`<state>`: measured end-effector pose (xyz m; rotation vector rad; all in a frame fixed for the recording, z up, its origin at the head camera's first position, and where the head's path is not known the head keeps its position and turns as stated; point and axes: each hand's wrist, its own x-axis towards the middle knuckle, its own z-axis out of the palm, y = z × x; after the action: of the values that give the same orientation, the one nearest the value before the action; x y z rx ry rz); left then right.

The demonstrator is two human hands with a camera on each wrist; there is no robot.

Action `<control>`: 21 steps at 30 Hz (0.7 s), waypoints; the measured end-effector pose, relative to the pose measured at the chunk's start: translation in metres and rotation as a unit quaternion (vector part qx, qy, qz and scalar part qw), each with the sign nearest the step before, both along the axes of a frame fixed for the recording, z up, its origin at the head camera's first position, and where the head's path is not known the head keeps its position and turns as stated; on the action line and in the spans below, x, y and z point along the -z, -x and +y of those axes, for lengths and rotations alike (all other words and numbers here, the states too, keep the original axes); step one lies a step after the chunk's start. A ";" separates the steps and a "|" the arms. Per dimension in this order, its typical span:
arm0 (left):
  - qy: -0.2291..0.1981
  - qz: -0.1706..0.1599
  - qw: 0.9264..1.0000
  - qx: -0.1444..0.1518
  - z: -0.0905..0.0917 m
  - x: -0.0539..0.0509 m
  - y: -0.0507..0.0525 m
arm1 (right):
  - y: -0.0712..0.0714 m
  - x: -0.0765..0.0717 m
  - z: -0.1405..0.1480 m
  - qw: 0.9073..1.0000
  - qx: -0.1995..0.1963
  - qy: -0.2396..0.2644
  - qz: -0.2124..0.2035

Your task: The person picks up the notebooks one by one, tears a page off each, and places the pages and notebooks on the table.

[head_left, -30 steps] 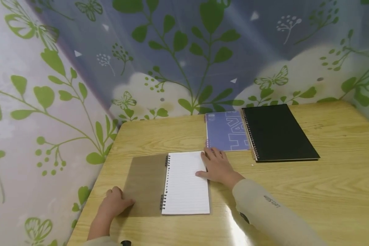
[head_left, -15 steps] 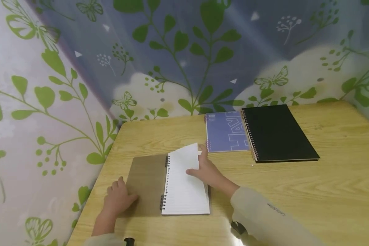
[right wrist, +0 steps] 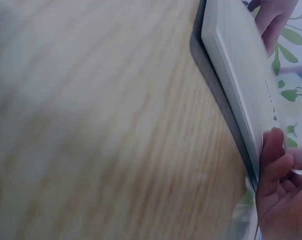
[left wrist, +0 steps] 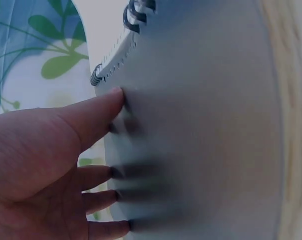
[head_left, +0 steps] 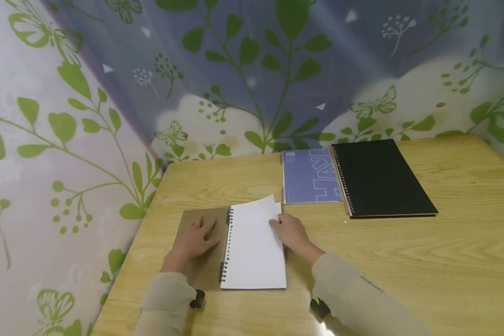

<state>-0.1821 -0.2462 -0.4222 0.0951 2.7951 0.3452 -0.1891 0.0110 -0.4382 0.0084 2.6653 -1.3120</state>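
Observation:
A spiral notebook lies spread on the table, its brown cover (head_left: 213, 268) folded out to the left and a white ruled page (head_left: 252, 252) facing up on the right. My left hand (head_left: 195, 240) rests on the cover with its fingers spread; the left wrist view shows its thumb (left wrist: 103, 107) and fingertips touching the cover. At the page's right edge, my right hand (head_left: 294, 232) pinches the top sheet between thumb and curled fingers. The sheet's upper corner is lifted slightly. In the right wrist view, the right hand (right wrist: 285, 195) is at the edge of the page stack.
Behind the notebook lies a blue-purple spiral notebook (head_left: 306, 177) with large outlined letters. A larger black spiral notebook (head_left: 382, 182) lies to its right, overlapping or touching its edge. A leaf-patterned wall covering (head_left: 218, 107) borders the wooden table (head_left: 403, 261) at the back and left.
My left hand has moved from the cover's outer left edge onto the cover. My right hand has slid down from the page's upper right corner and now pinches the sheet, whose corner has risen.

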 end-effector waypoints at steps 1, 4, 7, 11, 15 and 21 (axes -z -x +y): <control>-0.001 -0.002 1.000 -0.004 0.000 0.000 0.000 | 0.001 0.001 0.000 1.000 -0.005 -0.003 -0.004; -0.010 0.005 1.000 -0.010 0.000 -0.001 0.001 | 0.001 0.001 0.000 1.000 -0.015 -0.004 -0.013; 0.001 0.001 1.000 -0.013 -0.001 -0.002 0.001 | 0.000 0.002 0.000 0.999 -0.036 0.008 -0.026; 0.015 -0.013 1.000 -0.018 -0.003 -0.002 -0.001 | -0.002 0.005 0.001 0.997 -0.056 0.030 -0.038; 0.016 -0.012 1.000 -0.009 0.000 -0.001 -0.001 | -0.002 0.006 0.006 0.997 -0.057 0.033 -0.035; 0.017 -0.015 1.000 -0.008 0.002 0.000 0.001 | -0.003 0.004 0.010 0.995 -0.085 0.039 -0.040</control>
<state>-0.1833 -0.2439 -0.4220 0.0583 2.7728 0.3013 -0.1860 0.0207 -0.4421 -0.1686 2.4857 -1.3301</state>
